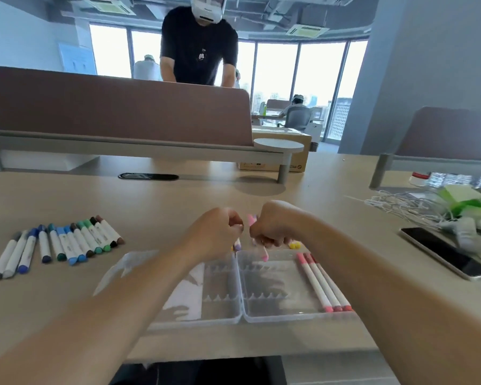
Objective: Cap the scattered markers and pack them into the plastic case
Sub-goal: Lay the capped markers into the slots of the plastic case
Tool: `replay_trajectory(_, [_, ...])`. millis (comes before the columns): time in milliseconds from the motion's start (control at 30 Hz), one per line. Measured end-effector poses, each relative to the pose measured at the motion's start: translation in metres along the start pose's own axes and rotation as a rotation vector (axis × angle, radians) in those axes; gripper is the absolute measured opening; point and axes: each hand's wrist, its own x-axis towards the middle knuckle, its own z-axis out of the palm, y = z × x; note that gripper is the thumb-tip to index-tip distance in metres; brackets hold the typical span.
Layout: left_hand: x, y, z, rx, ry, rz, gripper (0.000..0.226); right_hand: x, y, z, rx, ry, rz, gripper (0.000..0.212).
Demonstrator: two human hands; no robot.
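Right hand (275,226) grips a pink marker (263,254), left hand (220,232) curls at its top (hold unclear): you've three markers (321,282) in the case (261,318) below, row (64,245) well left unpacked.

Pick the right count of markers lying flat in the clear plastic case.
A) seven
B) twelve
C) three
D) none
C: three markers with pink and red caps lie side by side along the right edge of the case. The pink marker gripped by the right hand is above the case, not laid in it.
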Motion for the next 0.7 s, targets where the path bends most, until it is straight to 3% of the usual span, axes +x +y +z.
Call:
replay_trajectory(267, [-0.019,0.045,0.054,0.105,-0.17,0.115,0.03,-0.042,0.077,0.011,0.051,-0.067,0.115,0.03])
replay_trajectory(567, [-0.026,0.053,0.077,0.161,-0.302,0.215,0.029,-0.049,0.098,0.025,0.102,-0.101,0.12,0.046])
replay_trajectory(700, [-0.03,0.055,0.076,0.211,-0.351,0.244,0.031,-0.046,0.104,0.026,0.138,-0.139,0.12,0.039])
